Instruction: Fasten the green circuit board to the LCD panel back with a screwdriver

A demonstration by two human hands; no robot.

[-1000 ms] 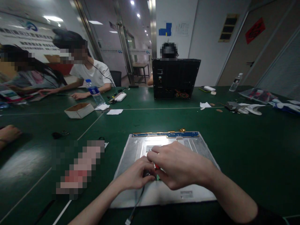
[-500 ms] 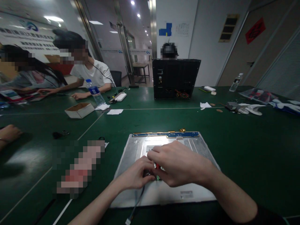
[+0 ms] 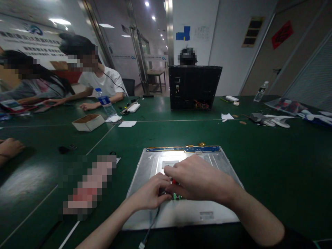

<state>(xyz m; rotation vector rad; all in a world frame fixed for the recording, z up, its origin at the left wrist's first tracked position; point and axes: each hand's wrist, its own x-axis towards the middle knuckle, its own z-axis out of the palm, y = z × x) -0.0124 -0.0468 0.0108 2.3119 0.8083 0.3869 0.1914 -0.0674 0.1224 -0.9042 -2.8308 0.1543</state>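
Note:
A silver metal display panel (image 3: 220,162) lies back-up on the green table (image 3: 272,166), with a blue circuit strip (image 3: 183,149) along its far edge. My left hand (image 3: 150,192) and my right hand (image 3: 198,181) meet over the panel's middle. Both pinch at a small green-and-red connector part (image 3: 176,195) between the fingertips. A grey cable (image 3: 153,223) runs from under my left hand toward me and off the panel's near edge. What sits under my palms is hidden.
An upright black monitor back (image 3: 195,87) stands across the table. A cardboard box (image 3: 88,122), water bottle (image 3: 105,102) and papers (image 3: 127,123) lie at the far left by seated people. Another person's hand (image 3: 9,148) rests at the left edge. Clutter (image 3: 269,120) lies at the far right.
My right hand has settled slightly lower and closer over the connector; my left hand stays in place. The panel has not moved.

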